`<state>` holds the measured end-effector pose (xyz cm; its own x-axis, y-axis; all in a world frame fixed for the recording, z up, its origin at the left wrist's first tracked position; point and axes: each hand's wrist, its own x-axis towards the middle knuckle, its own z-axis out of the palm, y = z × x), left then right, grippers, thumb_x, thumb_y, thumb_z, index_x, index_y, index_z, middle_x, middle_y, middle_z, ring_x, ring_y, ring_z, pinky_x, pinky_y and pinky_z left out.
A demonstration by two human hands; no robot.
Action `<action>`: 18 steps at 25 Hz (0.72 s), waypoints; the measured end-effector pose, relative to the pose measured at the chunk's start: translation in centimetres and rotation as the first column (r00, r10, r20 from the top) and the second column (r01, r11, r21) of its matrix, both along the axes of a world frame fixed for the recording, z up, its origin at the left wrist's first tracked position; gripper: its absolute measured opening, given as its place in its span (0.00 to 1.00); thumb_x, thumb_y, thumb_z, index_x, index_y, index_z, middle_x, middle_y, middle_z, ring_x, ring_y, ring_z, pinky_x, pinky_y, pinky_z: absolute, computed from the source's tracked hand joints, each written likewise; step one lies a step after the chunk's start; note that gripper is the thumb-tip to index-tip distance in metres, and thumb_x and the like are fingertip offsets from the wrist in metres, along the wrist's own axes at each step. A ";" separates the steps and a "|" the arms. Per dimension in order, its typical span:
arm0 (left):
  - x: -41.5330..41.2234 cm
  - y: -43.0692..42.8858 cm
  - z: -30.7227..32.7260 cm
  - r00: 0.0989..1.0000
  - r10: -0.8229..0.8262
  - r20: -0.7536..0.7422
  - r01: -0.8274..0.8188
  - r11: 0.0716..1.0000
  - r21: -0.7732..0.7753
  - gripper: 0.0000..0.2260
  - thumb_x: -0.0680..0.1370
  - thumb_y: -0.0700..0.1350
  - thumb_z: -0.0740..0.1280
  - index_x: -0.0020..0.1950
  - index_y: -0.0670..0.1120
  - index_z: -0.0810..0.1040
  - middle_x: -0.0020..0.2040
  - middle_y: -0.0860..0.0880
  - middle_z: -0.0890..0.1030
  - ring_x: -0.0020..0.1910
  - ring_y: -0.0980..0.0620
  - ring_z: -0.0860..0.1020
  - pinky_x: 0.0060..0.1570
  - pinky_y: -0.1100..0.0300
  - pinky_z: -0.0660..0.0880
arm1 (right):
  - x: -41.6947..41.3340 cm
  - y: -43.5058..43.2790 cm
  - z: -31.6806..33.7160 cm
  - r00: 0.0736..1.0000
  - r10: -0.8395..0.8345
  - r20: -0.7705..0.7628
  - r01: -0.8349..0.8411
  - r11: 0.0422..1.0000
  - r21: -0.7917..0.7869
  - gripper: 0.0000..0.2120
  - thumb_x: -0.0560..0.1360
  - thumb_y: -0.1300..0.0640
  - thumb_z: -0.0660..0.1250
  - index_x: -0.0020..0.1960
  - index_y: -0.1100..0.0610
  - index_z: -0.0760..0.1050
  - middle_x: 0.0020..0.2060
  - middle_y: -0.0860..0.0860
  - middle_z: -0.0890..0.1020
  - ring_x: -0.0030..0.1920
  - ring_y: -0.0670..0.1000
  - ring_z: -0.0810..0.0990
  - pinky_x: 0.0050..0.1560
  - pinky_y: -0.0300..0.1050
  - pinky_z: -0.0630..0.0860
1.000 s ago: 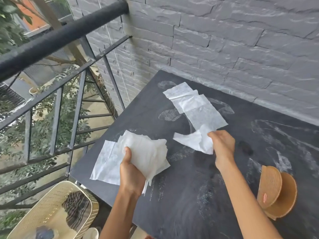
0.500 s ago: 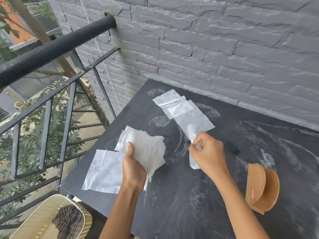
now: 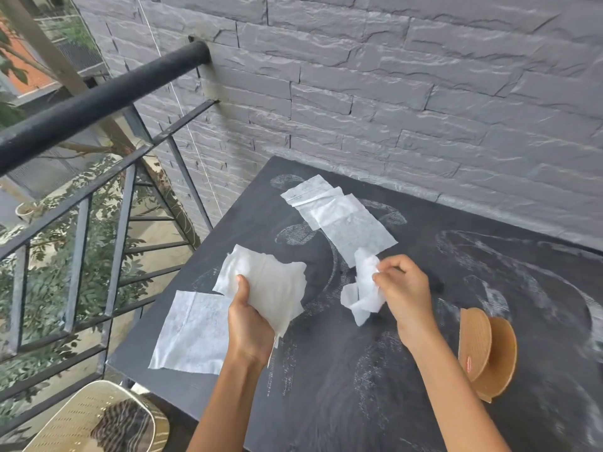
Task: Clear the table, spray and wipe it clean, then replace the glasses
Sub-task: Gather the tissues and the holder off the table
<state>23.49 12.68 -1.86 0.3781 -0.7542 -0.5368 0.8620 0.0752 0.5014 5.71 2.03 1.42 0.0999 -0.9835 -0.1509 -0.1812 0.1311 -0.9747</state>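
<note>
A crumpled wipe (image 3: pixel 361 293) hangs at the centre of the frame, pinched at its upper right edge between the thumb and fingertips (image 3: pixel 380 278) of the right hand (image 3: pixel 404 296); its loose lower folds droop below and to the left of the fingers, just above the dark table (image 3: pixel 359 402). To its left, the left hand (image 3: pixel 250 324) grips a bunch of white wipes (image 3: pixel 270 282), the thumb laid over their front and the other fingers curled behind, so the sheets fan up and to the right above the fist while a thin tail sticks out beneath it. A flat wipe (image 3: pixel 191 332) lies on the table's lower-left corner, partly under that hand. Further up, a row of overlapping wipes (image 3: pixel 339 220) lies flat, running from the upper centre down towards the right hand's fingers. The tabletop is streaked with pale smears. At the right edge of the frame two round woven pieces (image 3: pixel 486 352) stand on edge on the table. Behind the table rises a grey stone wall (image 3: pixel 391 76); a black railing (image 3: pixel 98 99) fills the upper left, and a perforated basket (image 3: pixel 81 422) sits at the lower left.
</note>
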 end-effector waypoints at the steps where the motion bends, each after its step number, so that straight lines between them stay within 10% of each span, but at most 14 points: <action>1: -0.2 -0.2 0.0 1.000 -0.014 0.006 0.014 1.000 0.000 0.23 0.81 0.59 0.53 0.63 0.46 0.77 0.55 0.47 0.85 0.56 0.48 0.82 0.64 0.47 0.71 | 0.0 0.2 0.0 0.999 0.045 -0.021 -0.046 0.999 -0.028 0.16 0.71 0.74 0.61 0.38 0.53 0.76 0.30 0.52 0.80 0.30 0.46 0.72 0.33 0.37 0.66; 5: -1.9 -1.2 0.0 0.996 -0.085 0.015 0.084 0.996 0.036 0.23 0.80 0.60 0.53 0.63 0.47 0.78 0.54 0.48 0.85 0.59 0.48 0.80 0.67 0.47 0.68 | -0.8 0.3 0.7 0.983 0.173 -0.052 -0.177 0.981 -0.077 0.23 0.74 0.72 0.59 0.50 0.47 0.82 0.52 0.70 0.77 0.44 0.66 0.77 0.40 0.39 0.66; 10: -3.3 -2.3 0.4 0.994 -0.106 0.008 0.106 0.993 -0.059 0.24 0.81 0.60 0.52 0.62 0.46 0.78 0.56 0.46 0.84 0.54 0.49 0.83 0.55 0.49 0.74 | -1.6 0.8 1.6 0.950 0.244 -0.196 -0.271 0.955 -0.123 0.24 0.73 0.70 0.60 0.59 0.46 0.79 0.21 0.47 0.63 0.27 0.44 0.61 0.29 0.33 0.62; 18: -3.6 -2.3 0.0 0.980 -0.086 0.181 0.078 0.996 0.050 0.23 0.80 0.61 0.52 0.53 0.49 0.82 0.60 0.49 0.82 0.66 0.49 0.74 0.73 0.49 0.60 | -2.2 0.1 2.3 0.973 0.036 -0.229 -0.058 0.994 -0.092 0.22 0.72 0.70 0.61 0.61 0.54 0.78 0.27 0.47 0.68 0.21 0.41 0.63 0.24 0.28 0.62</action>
<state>19.90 10.35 -1.87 0.4107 -0.7645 -0.4969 0.7579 -0.0167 0.6522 3.46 2.16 3.73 0.1209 -0.9896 -0.0784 -0.4026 0.0233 -0.9151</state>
